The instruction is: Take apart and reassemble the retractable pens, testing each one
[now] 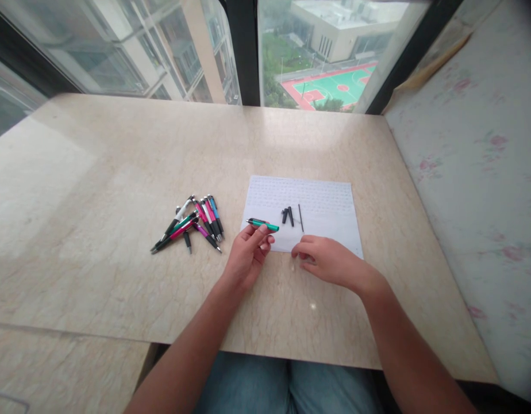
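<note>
Pinched in my left hand is the green barrel of a pen, held level over the left part of a written sheet of paper. My right hand hovers by the sheet's lower edge with its fingers curled together. Whatever is between those fingertips, if anything, is too small to make out. Just beyond it a thin dark ink refill lies on the paper. Left of the refill are short black pen parts, likewise on the sheet.
A loose pile of several pens, in white, pink, green, purple and blue with black grips, lies left of the paper on the marble-patterned surface. Windows with a dark frame border the back. A flowered wall bounds the right side.
</note>
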Demonstrator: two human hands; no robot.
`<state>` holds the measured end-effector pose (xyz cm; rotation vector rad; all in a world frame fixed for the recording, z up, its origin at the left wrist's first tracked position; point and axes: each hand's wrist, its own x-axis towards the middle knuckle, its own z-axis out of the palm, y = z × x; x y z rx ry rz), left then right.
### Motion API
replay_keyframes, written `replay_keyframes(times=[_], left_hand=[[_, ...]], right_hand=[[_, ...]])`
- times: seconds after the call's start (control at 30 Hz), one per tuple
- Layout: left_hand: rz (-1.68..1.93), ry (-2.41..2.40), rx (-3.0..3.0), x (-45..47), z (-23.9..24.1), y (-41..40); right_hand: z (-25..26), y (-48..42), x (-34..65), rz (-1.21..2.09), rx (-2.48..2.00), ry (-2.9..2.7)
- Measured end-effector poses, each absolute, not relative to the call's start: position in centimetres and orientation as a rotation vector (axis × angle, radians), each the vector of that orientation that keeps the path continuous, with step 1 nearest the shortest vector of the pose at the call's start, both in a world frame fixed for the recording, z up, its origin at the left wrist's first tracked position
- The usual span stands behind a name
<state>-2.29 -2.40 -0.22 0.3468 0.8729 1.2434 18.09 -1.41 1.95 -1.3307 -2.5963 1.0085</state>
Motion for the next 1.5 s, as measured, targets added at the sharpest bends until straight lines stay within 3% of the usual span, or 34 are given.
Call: replay_keyframes(times=[0.23,0.6,1.07,1.23,1.5], left_hand=[[1.247,0.872,0.340,-2.3,0.0,-2.4],[1.253,0.877,0.326,-2.3,0.0,-2.3],[1.212,0.860,0.337,-2.1,0.1,-2.6],[1.202,0.877,0.334,-2.0,0.3,-2.7],[1.193,0.864,0.324,-1.9,0.3,-2.7]], right_hand=[[2.5,-2.3,16.7,1.062,-1.229,-2.570],[1.8,-3.4,14.3,0.769,-1.336,-2.672],[1.3,-2.1,14.8,1.056,-1.198,-1.514],[0.9,-2.4,14.5,1.189,-1.158,-1.408],[1.0,-2.1,14.6,1.123,-1.245,-1.484]])
